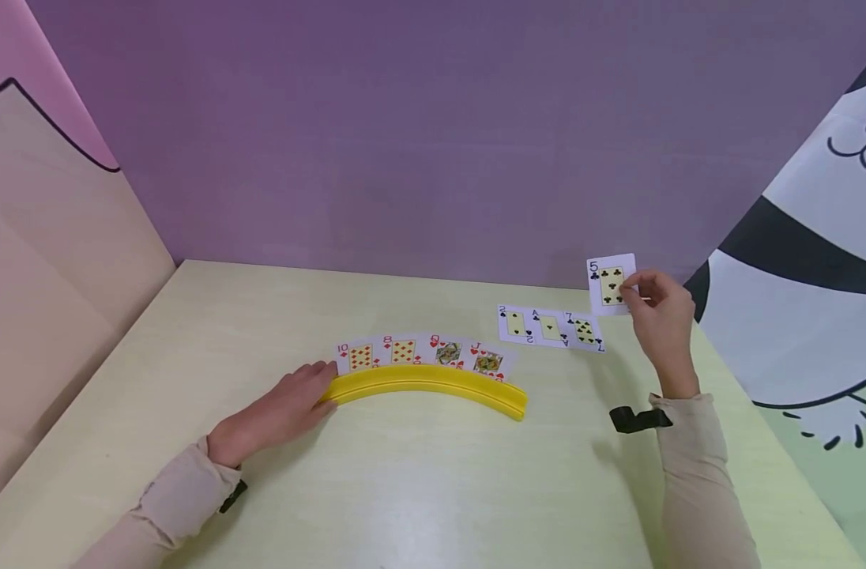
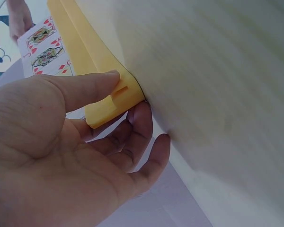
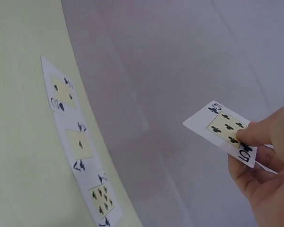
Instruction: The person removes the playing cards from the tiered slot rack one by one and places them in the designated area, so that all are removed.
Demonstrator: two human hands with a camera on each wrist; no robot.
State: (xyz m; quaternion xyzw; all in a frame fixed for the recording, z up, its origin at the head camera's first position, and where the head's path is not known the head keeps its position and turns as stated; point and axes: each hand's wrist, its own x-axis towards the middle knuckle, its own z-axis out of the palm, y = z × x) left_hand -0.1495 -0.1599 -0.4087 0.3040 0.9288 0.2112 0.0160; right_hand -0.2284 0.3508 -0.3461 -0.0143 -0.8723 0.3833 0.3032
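My left hand (image 1: 291, 407) grips the left end of a curved yellow playing-card holder (image 1: 426, 378). In the left wrist view the thumb (image 2: 92, 90) lies on one face of the holder's end, with fingers curled behind it. Several red-suit cards stand in the holder: a ten (image 1: 360, 357) and an eight of diamonds (image 1: 403, 351), then a queen (image 1: 447, 352) and a jack of hearts (image 1: 487, 363). Off at the table's back right, my right hand (image 1: 660, 320) pinches a five of clubs (image 1: 609, 283) between thumb and fingers, held up with its face showing.
Behind the holder's right end, a black two (image 1: 515, 324), an ace (image 1: 550, 327) and a seven of clubs (image 1: 585, 330) lie face up in a row on the pale table (image 1: 433, 482). A purple panel (image 1: 433, 142) rises along the table's back edge.
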